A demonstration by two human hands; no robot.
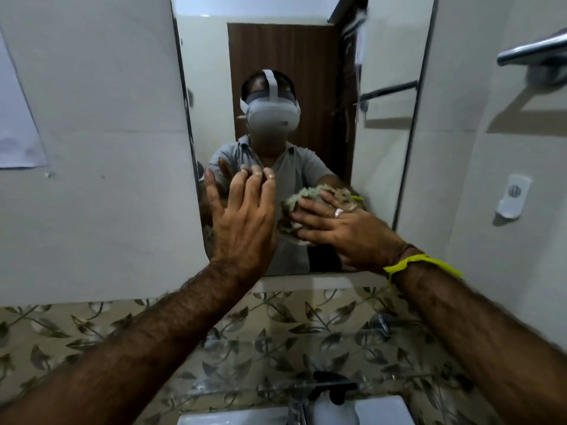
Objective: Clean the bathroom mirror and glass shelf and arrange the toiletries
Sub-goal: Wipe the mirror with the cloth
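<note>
Head view: a soft, light cloth (310,207) is pressed flat on the lower part of the mirror (306,50) by the right hand (343,231). Left of it, the left hand (242,216) is spread open, empty. Fragile glass should be wiped gently.

Cloth (310,196) mostly hidden under right hand (340,231), lower centre. Towel bar (534,52) cut off at upper right edge. Sink (383,409) cropped along bottom edge, tap blurred.
</note>
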